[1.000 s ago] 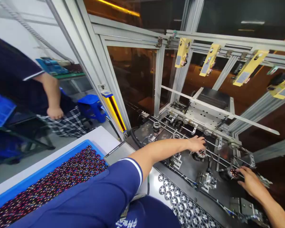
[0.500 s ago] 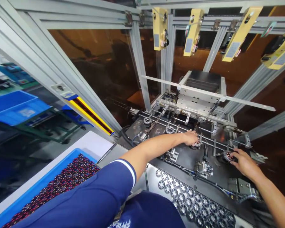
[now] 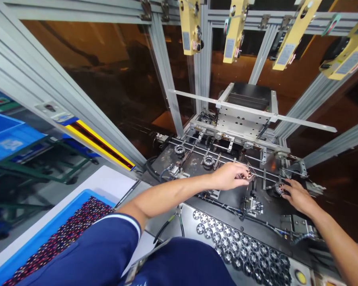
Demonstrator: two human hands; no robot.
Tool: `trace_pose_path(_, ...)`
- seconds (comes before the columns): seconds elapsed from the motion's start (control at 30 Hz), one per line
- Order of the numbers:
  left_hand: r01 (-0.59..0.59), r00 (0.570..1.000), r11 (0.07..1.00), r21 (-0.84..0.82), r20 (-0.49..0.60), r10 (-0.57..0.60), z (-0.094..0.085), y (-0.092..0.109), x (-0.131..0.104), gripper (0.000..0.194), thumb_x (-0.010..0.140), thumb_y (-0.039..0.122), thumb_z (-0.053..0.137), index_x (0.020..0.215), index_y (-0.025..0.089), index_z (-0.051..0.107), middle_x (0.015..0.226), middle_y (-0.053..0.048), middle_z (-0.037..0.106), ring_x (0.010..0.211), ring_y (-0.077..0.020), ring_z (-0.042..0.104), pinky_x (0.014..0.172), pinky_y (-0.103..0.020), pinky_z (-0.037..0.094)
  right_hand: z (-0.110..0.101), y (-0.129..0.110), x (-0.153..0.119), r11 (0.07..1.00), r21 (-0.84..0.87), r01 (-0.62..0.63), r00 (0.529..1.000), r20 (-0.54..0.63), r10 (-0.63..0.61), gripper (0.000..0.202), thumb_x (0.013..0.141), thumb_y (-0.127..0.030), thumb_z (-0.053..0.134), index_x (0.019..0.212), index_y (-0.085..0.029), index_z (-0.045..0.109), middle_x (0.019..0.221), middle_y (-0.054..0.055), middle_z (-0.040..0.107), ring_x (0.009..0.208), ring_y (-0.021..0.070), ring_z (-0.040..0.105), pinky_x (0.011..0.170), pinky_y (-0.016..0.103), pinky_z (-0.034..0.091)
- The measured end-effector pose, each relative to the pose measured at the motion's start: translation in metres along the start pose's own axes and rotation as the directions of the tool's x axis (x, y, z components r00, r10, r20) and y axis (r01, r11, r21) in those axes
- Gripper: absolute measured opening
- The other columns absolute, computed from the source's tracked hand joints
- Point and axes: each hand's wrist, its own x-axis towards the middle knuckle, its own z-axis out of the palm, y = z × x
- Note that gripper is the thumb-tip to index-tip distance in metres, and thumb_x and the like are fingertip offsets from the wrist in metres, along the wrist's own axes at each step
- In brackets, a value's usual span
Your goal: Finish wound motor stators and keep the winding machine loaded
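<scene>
My left hand [image 3: 231, 176] is over the machine deck [image 3: 193, 163], its fingers closed round a copper-coloured wound ring [image 3: 247, 174] with thin wires sticking out. To the right, my right hand [image 3: 296, 195] has its fingertips on another round wound part [image 3: 278, 189], seated in a fixture at the right end of the rails. Two more ring-shaped fixtures, one at the far left [image 3: 179, 149] and one left of centre [image 3: 209, 160], stand along the rails with no hand on them.
Several round metal parts [image 3: 235, 235] lie in rows on the near tray. A blue bin [image 3: 86, 194] of small dark and red pieces is at the lower left. Yellow units [image 3: 189, 28] hang above. A yellow light-curtain bar [image 3: 101, 145] and a long flat bar [image 3: 304, 124] edge the workspace.
My left hand has turned and now pinches the ring, with its wires showing. My right hand stays at the right fixture. The whole view has shifted slightly.
</scene>
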Motion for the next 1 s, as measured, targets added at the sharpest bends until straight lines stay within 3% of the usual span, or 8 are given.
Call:
trace_pose_path(0.13, -0.038, 0.962, 0.994, -0.100, -0.272, 0.009, -0.019, 0.031, -0.050, 0.026, 0.085, 0.027, 0.071, 0.102, 0.014, 0.056, 0.121, -0.015, 0.073, 0.104, -0.0167, 0.072, 0.084, -0.026, 0.058, 0.003, 0.009, 0.003, 0.999, 0.036, 0.018, 0.999, -0.032, -0.017, 0.021, 0.095, -0.035, 0.066, 0.108, -0.018, 0.067, 0.137, 0.011, 0.056, 0.126, 0.0253, 0.053, 0.104, 0.046, 0.048)
trace_pose_path(0.23, -0.214, 0.855, 0.972, -0.097, -0.499, 0.139, -0.027, 0.041, -0.072, 0.026, 0.080, 0.017, 0.070, 0.100, 0.017, 0.052, 0.115, -0.015, 0.076, 0.100, -0.0175, 0.073, 0.084, -0.029, 0.059, 0.004, 0.018, 0.011, 0.997, 0.074, 0.032, 0.999, -0.038, -0.029, 0.021, 0.095, -0.039, 0.065, 0.102, -0.019, 0.068, 0.129, 0.010, 0.061, 0.120, 0.0232, 0.057, 0.104, 0.045, 0.047)
trace_pose_path(0.3, -0.275, 0.803, 0.959, -0.064, -0.564, 0.193, -0.030, 0.043, -0.081, 0.031, 0.078, 0.013, 0.070, 0.102, 0.018, 0.051, 0.113, -0.015, 0.077, 0.099, -0.0180, 0.074, 0.085, -0.032, 0.060, 0.005, 0.025, 0.018, 0.994, 0.102, 0.034, 0.999, -0.038, -0.031, 0.024, 0.096, -0.042, 0.063, 0.097, -0.019, 0.069, 0.123, 0.010, 0.064, 0.114, 0.0217, 0.060, 0.102, 0.043, 0.048)
trace_pose_path(0.37, -0.276, 0.796, 0.957, -0.083, -0.578, 0.179, -0.033, 0.044, -0.087, 0.036, 0.077, 0.012, 0.071, 0.106, 0.018, 0.050, 0.113, -0.015, 0.076, 0.100, -0.0189, 0.074, 0.085, -0.032, 0.060, 0.007, 0.030, 0.023, 0.991, 0.131, 0.034, 0.999, -0.037, -0.029, 0.028, 0.097, -0.046, 0.061, 0.092, -0.020, 0.069, 0.118, 0.011, 0.067, 0.109, 0.0202, 0.062, 0.100, 0.041, 0.048)
trace_pose_path(0.57, -0.215, 0.840, 0.934, -0.284, -0.542, 0.028, -0.038, 0.046, -0.101, 0.040, 0.077, 0.012, 0.073, 0.106, 0.019, 0.046, 0.118, -0.017, 0.074, 0.107, -0.0213, 0.074, 0.087, -0.032, 0.060, 0.013, 0.040, 0.027, 0.974, 0.220, 0.052, 0.998, -0.051, -0.042, 0.036, 0.092, -0.056, 0.063, 0.087, -0.021, 0.072, 0.113, 0.014, 0.070, 0.107, 0.0224, 0.064, 0.102, 0.043, 0.047)
trace_pose_path(0.87, -0.257, 0.826, 0.930, -0.263, -0.559, 0.070, -0.039, 0.045, -0.109, 0.039, 0.079, 0.014, 0.074, 0.107, 0.018, 0.047, 0.116, -0.018, 0.075, 0.107, -0.0217, 0.074, 0.086, -0.033, 0.061, 0.002, 0.038, 0.031, 0.945, 0.323, 0.053, 0.998, 0.002, -0.056, 0.040, 0.064, -0.060, 0.067, 0.077, -0.025, 0.080, 0.107, 0.021, 0.074, 0.105, 0.0369, 0.070, 0.098, 0.048, 0.051)
trace_pose_path(1.0, -0.254, 0.822, 0.923, -0.287, -0.567, 0.050, -0.038, 0.046, -0.114, 0.044, 0.078, 0.016, 0.077, 0.109, 0.017, 0.046, 0.116, -0.020, 0.075, 0.107, -0.0231, 0.074, 0.084, -0.032, 0.061, -0.018, 0.022, 0.035, 0.950, 0.305, 0.059, 0.998, -0.050, -0.046, 0.040, 0.061, -0.066, 0.065, 0.067, -0.030, 0.078, 0.099, 0.016, 0.076, 0.094, 0.0360, 0.073, 0.087, 0.047, 0.057)
